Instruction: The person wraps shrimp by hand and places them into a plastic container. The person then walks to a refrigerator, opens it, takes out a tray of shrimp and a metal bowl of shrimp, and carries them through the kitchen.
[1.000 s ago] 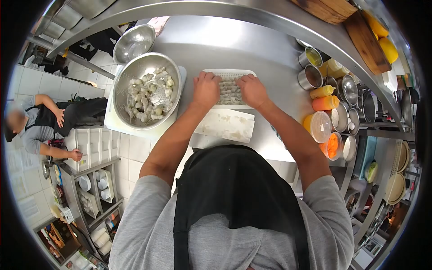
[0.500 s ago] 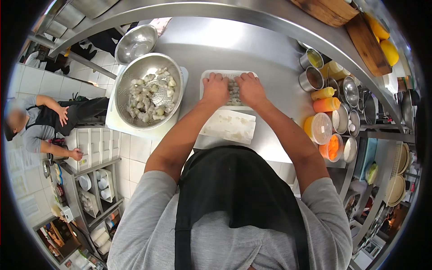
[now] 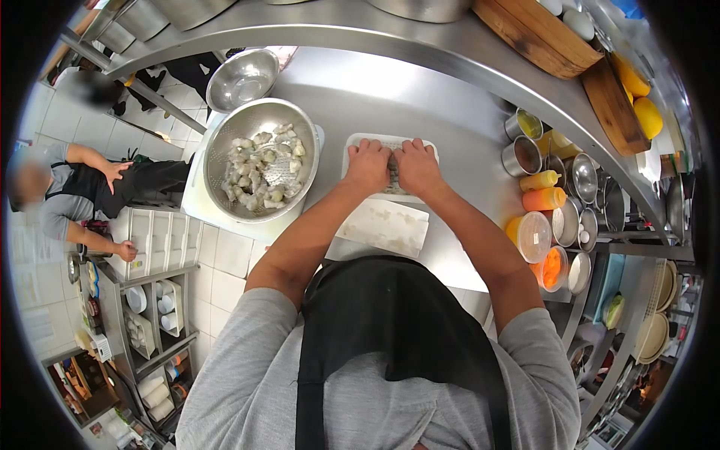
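Both hands are down in a white perforated tray (image 3: 349,159) on the steel counter. My left hand (image 3: 367,166) is over its left half, fingers curled down on the contents. Close beside it, my right hand (image 3: 417,166) has the same curled shape over the right half. Between them shows a narrow strip of greyish peeled shrimp (image 3: 393,176); the fingertips and whatever they grip are hidden. Nearer to me lies a white, wet-stained sheet or lid (image 3: 384,227). On the left, a metal colander (image 3: 313,161) holds more raw shrimp (image 3: 259,171).
The colander stands on a white board (image 3: 196,184), with a steel bowl (image 3: 241,81) behind it. Sauce bottles (image 3: 544,199), tubs (image 3: 529,236) and pots (image 3: 521,156) line the right side. A steel shelf (image 3: 360,36) spans overhead. Another person (image 3: 82,184) stands at left.
My view has shifted slightly, so the counter things appear lower in the picture. My hands remain in the tray and have come closer together, narrowing the visible strip of shrimp.
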The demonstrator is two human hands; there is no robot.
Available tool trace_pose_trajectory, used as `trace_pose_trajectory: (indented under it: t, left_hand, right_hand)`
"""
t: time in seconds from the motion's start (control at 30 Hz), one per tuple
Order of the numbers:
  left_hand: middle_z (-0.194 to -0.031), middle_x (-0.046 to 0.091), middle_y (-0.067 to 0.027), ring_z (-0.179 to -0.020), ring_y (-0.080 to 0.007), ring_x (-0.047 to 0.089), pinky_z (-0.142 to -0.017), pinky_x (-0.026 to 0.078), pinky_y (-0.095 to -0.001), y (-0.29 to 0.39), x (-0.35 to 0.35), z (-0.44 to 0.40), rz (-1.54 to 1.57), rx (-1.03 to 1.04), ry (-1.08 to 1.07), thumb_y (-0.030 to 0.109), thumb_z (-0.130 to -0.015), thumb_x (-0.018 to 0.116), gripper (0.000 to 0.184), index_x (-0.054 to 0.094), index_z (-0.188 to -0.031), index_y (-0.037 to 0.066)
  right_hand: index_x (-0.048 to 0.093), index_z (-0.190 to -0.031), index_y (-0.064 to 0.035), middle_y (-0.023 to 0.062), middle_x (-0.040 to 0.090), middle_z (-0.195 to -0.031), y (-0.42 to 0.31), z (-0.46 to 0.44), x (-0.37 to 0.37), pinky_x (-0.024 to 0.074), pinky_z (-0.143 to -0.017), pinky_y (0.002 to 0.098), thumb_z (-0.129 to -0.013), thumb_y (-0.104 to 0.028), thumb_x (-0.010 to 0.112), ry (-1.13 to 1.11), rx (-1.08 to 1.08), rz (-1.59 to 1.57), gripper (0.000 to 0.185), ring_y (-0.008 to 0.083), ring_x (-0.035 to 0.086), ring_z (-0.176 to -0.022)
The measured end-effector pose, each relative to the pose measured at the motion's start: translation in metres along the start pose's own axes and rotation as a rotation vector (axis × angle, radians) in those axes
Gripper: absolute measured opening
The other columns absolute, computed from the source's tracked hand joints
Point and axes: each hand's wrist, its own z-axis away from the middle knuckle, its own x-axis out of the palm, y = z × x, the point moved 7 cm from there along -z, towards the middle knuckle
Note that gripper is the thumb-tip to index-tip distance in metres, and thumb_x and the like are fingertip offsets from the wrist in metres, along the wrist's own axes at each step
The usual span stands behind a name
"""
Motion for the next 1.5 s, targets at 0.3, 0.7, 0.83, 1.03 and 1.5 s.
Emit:
trace_pose_trajectory:
  t: [0.3,0.7,0.83,1.03,1.5]
  left_hand:
    - [-0.116,0.069,-0.0107,-0.118,-0.032,0.061,-0.101,0.04,-0.0523,-0.013,0.009,0.007,-0.019,0.068,0.066,0.016,-0.082,0.073,0.036,0.073,-0.118,0.01]
    - [-0.123,0.073,-0.0207,-0.116,-0.039,0.069,-0.099,0.055,-0.049,0.043,-0.185,0.082,0.33,0.152,0.295,0.019,-0.088,0.075,0.04,0.073,-0.126,0.007]
    - [-0.103,0.077,-0.0226,-0.097,-0.0393,0.075,-0.087,0.06,-0.049,-0.087,-0.251,0.118,-0.039,-0.398,0.239,0.025,-0.092,0.072,0.035,0.076,-0.123,0.008]
    - [-0.109,0.077,-0.0252,-0.105,-0.0401,0.075,-0.094,0.059,-0.0466,-0.163,-0.237,0.148,0.135,-0.357,0.089,0.019,-0.092,0.064,0.037,0.075,-0.125,0.005]
    - [-0.116,0.078,-0.0206,-0.11,-0.0313,0.074,-0.097,0.056,-0.0359,-0.212,-0.236,0.125,0.71,-0.273,0.213,0.016,-0.096,0.065,0.043,0.068,-0.138,0.009]
  right_hand:
    - [0.074,-0.119,-0.0089,0.0115,0.068,-0.12,0.022,0.01,-0.004,0.0439,-0.103,0.052,-0.086,-0.02,0.072,-0.101,0.063,-0.032,0.035,0.032,0.057,-0.123]
    - [0.074,-0.122,-0.0112,0.0116,0.068,-0.12,0.008,0.012,-0.024,0.0457,-0.101,0.0506,-0.092,-0.026,0.075,-0.049,0.038,-0.14,0.034,0.0336,0.059,-0.122]
    - [0.075,-0.124,-0.0074,0.0151,0.07,-0.123,0.016,0.029,-0.052,0.0477,-0.105,0.0491,-0.091,-0.022,0.076,0.114,0.147,-0.408,0.036,0.0374,0.06,-0.123]
    - [0.075,-0.124,-0.0042,0.0197,0.07,-0.124,0.004,0.051,-0.06,0.05,-0.106,0.0479,-0.091,-0.02,0.076,0.131,0.143,-0.539,0.036,0.0412,0.062,-0.12]
    - [0.074,-0.124,-0.0044,0.0201,0.069,-0.128,-0.034,0.068,-0.069,0.05,-0.108,0.0459,-0.094,-0.022,0.075,0.13,0.145,-0.585,0.035,0.0399,0.062,-0.125]
